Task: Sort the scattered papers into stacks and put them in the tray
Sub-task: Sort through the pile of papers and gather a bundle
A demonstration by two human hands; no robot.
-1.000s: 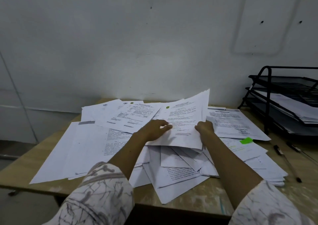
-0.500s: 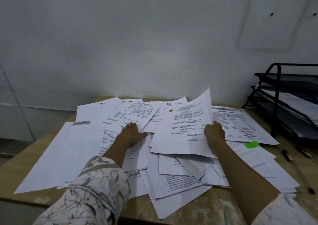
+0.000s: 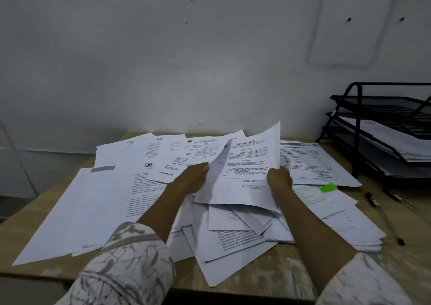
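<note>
Scattered white printed papers [image 3: 112,202] cover most of the wooden table [image 3: 279,272]. My right hand [image 3: 278,178] grips the right edge of a small raised bundle of sheets [image 3: 247,176], tilted up off the pile. My left hand [image 3: 193,180] holds the left edge of a top sheet [image 3: 218,164] that is peeled over to the left from that bundle. The black wire tray [image 3: 356,127], with several tiers, stands at the right against the wall; its middle tier holds papers [image 3: 396,141].
A green sticky tab [image 3: 327,187] marks a sheet right of my right hand. Two dark pens [image 3: 382,216] lie on the table between the pile and the tray. The wall runs close behind the table. The table's front edge is near my sleeves.
My left hand has come off the flat papers on the left and taken the top sheet of the bundle, peeling it leftward. My right hand still holds the bundle's right edge.
</note>
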